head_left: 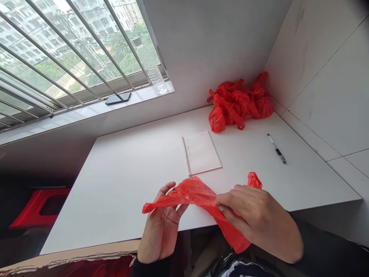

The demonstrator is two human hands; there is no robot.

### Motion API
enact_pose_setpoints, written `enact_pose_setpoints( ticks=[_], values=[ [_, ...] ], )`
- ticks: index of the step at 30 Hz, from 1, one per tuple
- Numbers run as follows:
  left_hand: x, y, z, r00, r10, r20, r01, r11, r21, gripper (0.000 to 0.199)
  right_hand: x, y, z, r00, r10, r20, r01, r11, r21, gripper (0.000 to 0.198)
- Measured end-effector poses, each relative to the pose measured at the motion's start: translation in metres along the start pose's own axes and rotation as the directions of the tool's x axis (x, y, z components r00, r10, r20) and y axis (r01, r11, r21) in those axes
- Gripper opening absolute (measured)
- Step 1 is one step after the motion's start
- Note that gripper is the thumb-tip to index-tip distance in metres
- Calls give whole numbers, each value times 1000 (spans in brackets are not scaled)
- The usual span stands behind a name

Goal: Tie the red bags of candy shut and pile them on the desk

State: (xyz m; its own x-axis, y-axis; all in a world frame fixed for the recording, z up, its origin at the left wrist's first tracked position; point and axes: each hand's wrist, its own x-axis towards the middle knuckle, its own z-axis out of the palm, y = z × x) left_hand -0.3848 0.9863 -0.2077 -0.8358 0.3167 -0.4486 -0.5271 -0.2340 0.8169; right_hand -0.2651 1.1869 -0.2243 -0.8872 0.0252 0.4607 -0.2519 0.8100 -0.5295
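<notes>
A thin red plastic bag (196,190) is stretched in a loose strip between my two hands, above the front edge of the white table. My left hand (163,227) is palm up with its fingers curled behind the bag, and one end pokes out to the left of it. The bag hides part of these fingers. From the right, my right hand (253,215) pinches the bag between thumb and fingers. Below that hand a wide flap of the bag hangs down, and a crumpled bit shows above its knuckles.
A heap of red plastic bags (239,102) lies in the table's back corner. A notebook (201,153) and a pen (276,149) rest on the table (129,169). A water bottle (152,71) and a phone (118,99) are on the windowsill. A cardboard box (72,256) stands at lower left.
</notes>
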Motion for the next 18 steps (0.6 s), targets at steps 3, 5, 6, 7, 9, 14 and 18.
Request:
enact_pose_setpoints(
  ticks=[3,5,6,7,9,14,18],
  values=[
    [-1,2,2,998,-49,-31,50,998,39,46,1,10,3,994,111,-11,-111,994,-13,15],
    [-2,1,6,994,-95,-60,100,992,82,38,5,20,3,988,147,-51,-149,988,-42,14],
    [-2,0,8,992,-110,-60,116,988,107,34,7,24,3,986,156,-66,-160,986,-55,14],
    [-3,-1,10,993,-110,-45,116,982,149,32,10,27,2,984,164,-75,-169,983,-68,14],
    [-4,-4,15,998,-64,15,57,961,269,32,15,28,-3,980,173,-98,-183,977,-109,14],
    [-2,-10,26,1000,13,-12,-9,958,286,37,23,-3,-13,987,54,-153,-51,998,26,13],
    [3,-13,29,995,45,-94,-30,987,156,39,22,-10,31,985,-39,170,16,991,135,27]
  ],
)
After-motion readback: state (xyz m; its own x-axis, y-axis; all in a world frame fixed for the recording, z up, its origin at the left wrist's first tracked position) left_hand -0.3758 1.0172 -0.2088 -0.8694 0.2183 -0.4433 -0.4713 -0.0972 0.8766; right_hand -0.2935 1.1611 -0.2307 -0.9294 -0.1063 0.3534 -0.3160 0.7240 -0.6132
